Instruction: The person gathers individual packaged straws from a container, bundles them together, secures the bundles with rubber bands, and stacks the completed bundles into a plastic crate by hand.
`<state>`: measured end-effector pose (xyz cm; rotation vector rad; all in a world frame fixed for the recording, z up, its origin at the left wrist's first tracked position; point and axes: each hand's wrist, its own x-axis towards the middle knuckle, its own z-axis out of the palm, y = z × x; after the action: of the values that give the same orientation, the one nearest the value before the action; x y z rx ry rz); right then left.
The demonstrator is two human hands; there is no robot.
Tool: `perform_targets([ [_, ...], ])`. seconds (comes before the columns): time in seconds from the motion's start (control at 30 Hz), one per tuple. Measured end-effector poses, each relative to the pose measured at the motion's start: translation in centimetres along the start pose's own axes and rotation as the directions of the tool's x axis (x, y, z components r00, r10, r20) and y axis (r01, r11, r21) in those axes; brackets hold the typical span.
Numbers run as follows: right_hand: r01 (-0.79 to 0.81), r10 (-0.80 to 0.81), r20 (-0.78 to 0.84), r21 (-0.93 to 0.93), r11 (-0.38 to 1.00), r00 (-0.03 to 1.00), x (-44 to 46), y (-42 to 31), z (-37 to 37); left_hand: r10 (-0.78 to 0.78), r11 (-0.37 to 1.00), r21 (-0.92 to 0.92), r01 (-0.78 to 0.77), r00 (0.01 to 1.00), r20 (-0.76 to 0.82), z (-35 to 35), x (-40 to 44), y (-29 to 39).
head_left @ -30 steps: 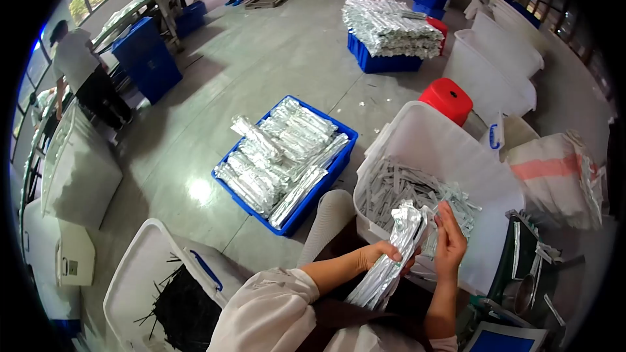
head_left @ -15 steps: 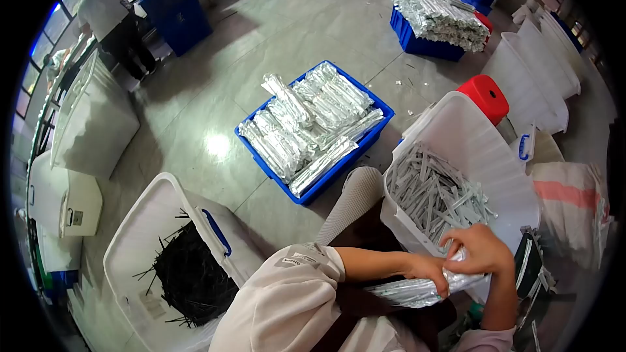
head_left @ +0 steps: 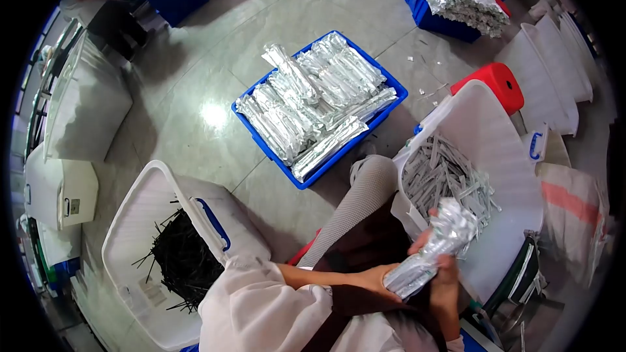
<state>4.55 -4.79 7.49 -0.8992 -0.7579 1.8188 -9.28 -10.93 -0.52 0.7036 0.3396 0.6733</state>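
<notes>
A shiny foil-wrapped bundle [head_left: 430, 251] slants across my lap, its crumpled end up and to the right. My left hand [head_left: 381, 280] is closed on its lower end. Around the side of the bundle, nearer its upper end, my right hand [head_left: 443, 277] is wrapped, partly hidden by the foil. Just beyond is a white bin [head_left: 508, 221] holding many thin silvery strips [head_left: 443, 176]. In front of my knee, a blue crate [head_left: 306, 179] on the floor is filled with similar foil bundles [head_left: 339, 72], one lying raised across the others.
A white bin [head_left: 130, 221] at the left holds black sticks [head_left: 186, 257]. Red stool [head_left: 492, 88] and striped sack [head_left: 570, 215] stand right. Another loaded blue crate [head_left: 437, 19] is farther back. A person [head_left: 107, 16] bends near a large white bin [head_left: 91, 104].
The bundle has turned from pointing right to slanting upward, and my right hand has moved from its end to its side. The view has shifted, and the person at far left bends lower.
</notes>
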Motion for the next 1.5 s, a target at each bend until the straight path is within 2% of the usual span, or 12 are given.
perform_targets([
  [0.17,-0.239,0.258,0.019,-0.316,0.918,0.966,6.3,0.0,5.0,-0.009,0.987,0.157,0.044,0.976,-0.218,-2.6,-0.1,6.6],
  [0.27,0.013,0.051,0.089,-0.603,0.797,0.995,14.6,0.1,6.2,0.193,0.972,0.198,-0.130,0.920,-0.341,-7.5,2.1,11.1],
  [0.47,0.302,-0.296,0.187,-0.860,0.412,0.937,32.7,3.7,8.4,0.629,0.760,0.648,0.052,0.190,-0.754,-22.0,0.7,12.5],
  [0.53,0.144,-0.139,0.146,-0.989,-0.022,0.980,36.3,8.6,7.0,0.629,0.713,0.658,0.241,0.194,-0.752,-24.3,-0.5,11.3],
  [0.8,-0.026,0.102,-0.103,-0.819,-0.573,0.989,37.2,21.7,0.3,0.850,0.202,0.834,0.514,0.330,-0.410,-30.4,4.2,12.5],
  [0.93,-0.117,0.070,-0.187,-0.819,-0.561,0.980,38.3,24.2,0.1,0.714,-0.040,0.935,0.351,0.665,-0.219,-39.7,10.0,13.7],
  [0.97,-0.357,0.110,-0.375,-0.922,-0.149,0.921,39.4,22.2,0.9,0.519,-0.292,0.860,0.419,0.825,-0.225,-42.3,10.4,12.6],
  [1.07,-0.186,0.080,-0.209,-0.955,-0.233,0.975,38.1,19.8,1.9,0.554,-0.226,0.909,0.350,0.814,-0.175,-44.5,10.5,11.5],
  [1.17,0.130,-0.239,0.125,-0.991,0.006,0.963,34.4,13.8,5.0,0.495,-0.560,0.686,0.464,0.852,-0.172,-40.9,12.3,11.8],
  [1.27,0.465,-0.671,0.212,-0.857,0.221,0.710,27.3,3.5,2.7,0.719,-0.380,0.494,0.782,0.586,-0.373,-33.7,14.2,14.1],
  [1.37,0.321,-0.672,-0.057,-0.847,0.423,0.738,20.7,1.5,-6.9,0.630,-0.026,0.798,0.602,0.630,-0.454,-32.8,15.0,16.5],
  [1.5,-0.630,0.101,-0.683,-0.593,0.502,0.723,15.4,10.9,-26.4,0.829,0.388,0.921,-0.030,0.448,-0.334,-12.7,22.3,17.5],
])
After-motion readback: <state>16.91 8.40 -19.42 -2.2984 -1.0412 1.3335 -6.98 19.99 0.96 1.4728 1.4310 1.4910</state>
